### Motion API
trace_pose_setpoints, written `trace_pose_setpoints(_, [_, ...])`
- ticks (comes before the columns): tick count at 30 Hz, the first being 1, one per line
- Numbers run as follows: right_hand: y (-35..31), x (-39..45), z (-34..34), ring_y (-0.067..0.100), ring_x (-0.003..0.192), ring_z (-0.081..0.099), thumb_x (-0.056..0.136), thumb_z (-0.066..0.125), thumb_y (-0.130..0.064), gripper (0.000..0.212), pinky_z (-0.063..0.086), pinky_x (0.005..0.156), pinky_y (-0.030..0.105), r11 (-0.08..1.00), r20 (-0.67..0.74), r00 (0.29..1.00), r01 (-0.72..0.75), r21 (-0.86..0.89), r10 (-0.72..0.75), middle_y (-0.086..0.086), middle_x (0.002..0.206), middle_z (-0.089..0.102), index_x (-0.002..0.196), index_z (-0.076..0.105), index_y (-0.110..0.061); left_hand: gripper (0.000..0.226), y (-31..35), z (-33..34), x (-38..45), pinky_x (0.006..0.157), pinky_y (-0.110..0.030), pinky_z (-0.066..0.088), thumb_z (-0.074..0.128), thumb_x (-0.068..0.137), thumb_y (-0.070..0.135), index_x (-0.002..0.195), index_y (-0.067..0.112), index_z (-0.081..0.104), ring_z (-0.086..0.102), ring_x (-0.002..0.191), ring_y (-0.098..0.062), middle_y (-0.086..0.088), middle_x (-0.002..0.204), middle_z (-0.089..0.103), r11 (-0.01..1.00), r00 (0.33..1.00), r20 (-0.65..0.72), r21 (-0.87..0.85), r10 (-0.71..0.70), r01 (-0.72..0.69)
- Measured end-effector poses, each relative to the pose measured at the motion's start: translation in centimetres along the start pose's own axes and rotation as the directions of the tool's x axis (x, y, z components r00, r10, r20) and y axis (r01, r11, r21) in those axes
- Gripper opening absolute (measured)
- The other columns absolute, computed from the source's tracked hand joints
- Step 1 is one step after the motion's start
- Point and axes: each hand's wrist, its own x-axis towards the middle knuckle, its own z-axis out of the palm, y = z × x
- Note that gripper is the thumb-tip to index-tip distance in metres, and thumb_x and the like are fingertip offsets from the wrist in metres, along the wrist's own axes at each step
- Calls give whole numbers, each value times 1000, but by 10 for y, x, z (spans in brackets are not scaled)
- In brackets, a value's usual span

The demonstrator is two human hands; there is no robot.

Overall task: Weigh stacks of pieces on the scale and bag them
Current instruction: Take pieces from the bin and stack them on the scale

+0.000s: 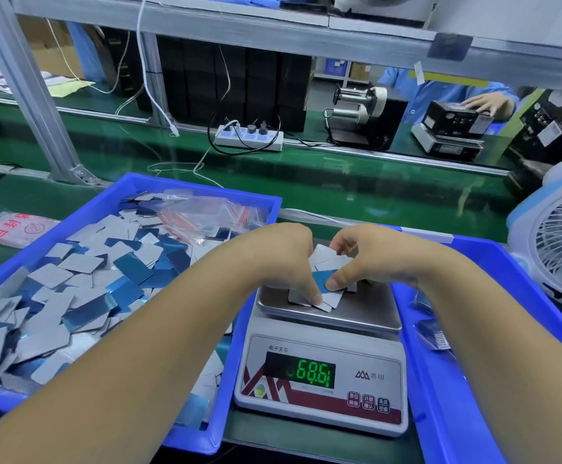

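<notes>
L hand & R hand grip pinched on pieces over scale, fanned, tilted toward viewer.

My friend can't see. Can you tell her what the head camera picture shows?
Two bare hands, the left hand and right hand, hold a messy stack of grey and blue pieces on the pan of a digital scale with a green lit display. A blue tray heaped with more pieces sits to the left, another blue tray to the right.

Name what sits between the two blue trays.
The scale, seen in the head view, with pieces on its pan held by both hands, left tray and right tray flanking it.
</notes>
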Motion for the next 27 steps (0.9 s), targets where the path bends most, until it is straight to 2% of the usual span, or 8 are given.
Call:
trace_pose_setpoints(10, [11,-10,4,9,69,64,67,88,-25,33,45,61,24,979,-52,997,62,196,-53,-9,78,72,90,64,-24,60,-4,7,-2,78,-39,54,88,66,34,108,33,46,59,86,-10,12,97,58,967,996,-47,-240,81,-90])
trace_pose_setpoints(12, [13,-14,5,11,73,66,69,87,-26,31,50,65,25,968,-107,989,123,219,-102,-8,82,73,89,63,-27,57,-6,8,-2,74,-41,56,86,68,24,105,35,45,63,82,-15,9,95,62,938,992,-76,-325,100,-120])
trace_pose_setpoints(14, [14,-17,6,8,69,62,70,85,-29,31,50,64,27,957,-215,964,200,209,-155,-11,80,69,86,59,-30,52,-7,8,0,63,-34,54,82,71,18,100,37,44,62,73,-15,9,87,61,906,978,-162,-382,131,-185])
trace_pose_setpoints(16, [12,-18,10,0,61,53,74,82,-31,32,45,58,17,954,-336,915,276,116,-224,-17,74,63,83,52,-33,46,-10,8,2,54,-26,43,75,77,14,97,39,42,54,67,-11,9,85,55,884,958,-243,-399,154,-244])
trace_pose_setpoints(19, [8,-19,22,-1,66,53,77,79,-32,36,41,57,12,943,-397,864,334,-11,-311,-24,80,61,84,44,-33,43,-16,12,4,61,-29,46,64,85,7,102,40,42,53,70,-8,8,93,58,866,952,-246,-419,180,-272])
trace_pose_setpoints(21, [7,-18,27,-4,75,58,75,79,-35,37,43,61,12,947,-376,879,320,10,-293,-27,85,63,89,45,-35,46,-20,18,4,67,-27,48,61,87,4,105,43,42,55,73,-1,13,96,61,857,960,-211,-443,185,-262])
trace_pose_setpoints(24, [11,-14,28,0,76,60,73,81,-32,38,45,60,15,956,-372,892,291,43,-255,-22,83,65,94,50,-33,53,-22,24,3,62,-21,42,55,85,2,106,49,41,55,71,7,20,89,61,850,964,-188,-462,186,-254])
trace_pose_setpoints(27, [14,-14,28,4,69,58,73,79,-22,32,44,55,19,938,-387,879,335,88,-278,-18,81,63,89,52,-31,53,-17,28,3,80,-37,55,52,83,3,113,46,43,63,90,-10,13,104,65,821,964,-175,-507,202,-264])
